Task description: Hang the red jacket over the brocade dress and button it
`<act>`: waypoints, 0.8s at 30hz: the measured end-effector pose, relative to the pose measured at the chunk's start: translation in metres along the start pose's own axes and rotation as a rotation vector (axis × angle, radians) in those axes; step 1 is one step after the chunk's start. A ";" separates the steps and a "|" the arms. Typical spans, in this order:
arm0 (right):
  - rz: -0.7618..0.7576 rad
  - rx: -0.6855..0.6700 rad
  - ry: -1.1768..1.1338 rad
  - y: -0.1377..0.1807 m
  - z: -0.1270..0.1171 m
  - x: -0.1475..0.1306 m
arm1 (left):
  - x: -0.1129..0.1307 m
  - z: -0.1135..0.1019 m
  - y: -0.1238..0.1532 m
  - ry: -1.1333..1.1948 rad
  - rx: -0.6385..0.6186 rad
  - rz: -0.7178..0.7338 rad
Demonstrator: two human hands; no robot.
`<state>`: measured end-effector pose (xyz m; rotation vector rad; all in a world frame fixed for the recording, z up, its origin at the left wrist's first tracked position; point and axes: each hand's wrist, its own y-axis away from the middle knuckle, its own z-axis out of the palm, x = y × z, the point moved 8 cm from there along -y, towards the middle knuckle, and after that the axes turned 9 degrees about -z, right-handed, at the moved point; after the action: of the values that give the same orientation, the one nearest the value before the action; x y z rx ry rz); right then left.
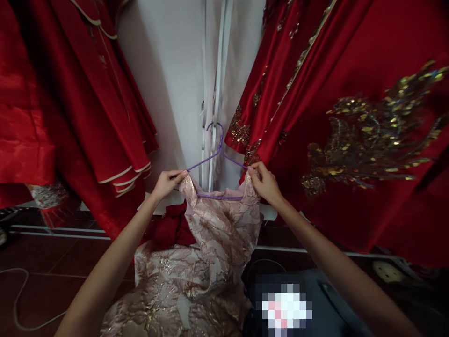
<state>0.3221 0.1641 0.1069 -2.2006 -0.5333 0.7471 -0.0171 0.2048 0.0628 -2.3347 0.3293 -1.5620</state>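
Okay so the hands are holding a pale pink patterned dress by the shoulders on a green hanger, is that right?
Not quite: the hanger is purple, not green, as the head view shows. The left hand and right hand do hold the dress by its shoulders.

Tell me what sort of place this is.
Probably a dress shop or a costume store, though I can't be sure which. Red garments hang on both sides, one at right bearing gold sequins, and between them a pale pink dress is on a purple hanger.
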 end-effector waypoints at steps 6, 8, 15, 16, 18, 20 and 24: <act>0.005 0.012 -0.051 -0.001 0.003 0.009 | -0.035 -0.013 0.022 0.095 -0.107 -0.133; 0.010 0.021 -0.056 -0.001 0.004 0.011 | -0.070 -0.014 0.045 0.049 -0.133 -0.242; 0.025 0.027 -0.066 -0.001 0.007 0.014 | -0.130 0.008 0.106 -0.430 -0.258 -0.258; 0.025 0.026 -0.068 -0.001 0.008 0.015 | -0.131 0.006 0.108 -0.431 -0.263 -0.252; 0.020 0.026 -0.076 -0.001 0.009 0.016 | -0.131 0.004 0.108 -0.367 -0.302 -0.244; 0.015 0.030 -0.082 -0.001 0.009 0.017 | -0.130 -0.001 0.103 -0.295 -0.317 -0.244; 0.026 0.033 -0.083 -0.001 0.009 0.019 | -0.107 -0.028 0.065 -0.313 -0.129 -0.192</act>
<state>0.3301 0.1799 0.0966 -2.1575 -0.5311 0.8587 -0.0849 0.1796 -0.0436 -2.7305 0.1379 -1.2545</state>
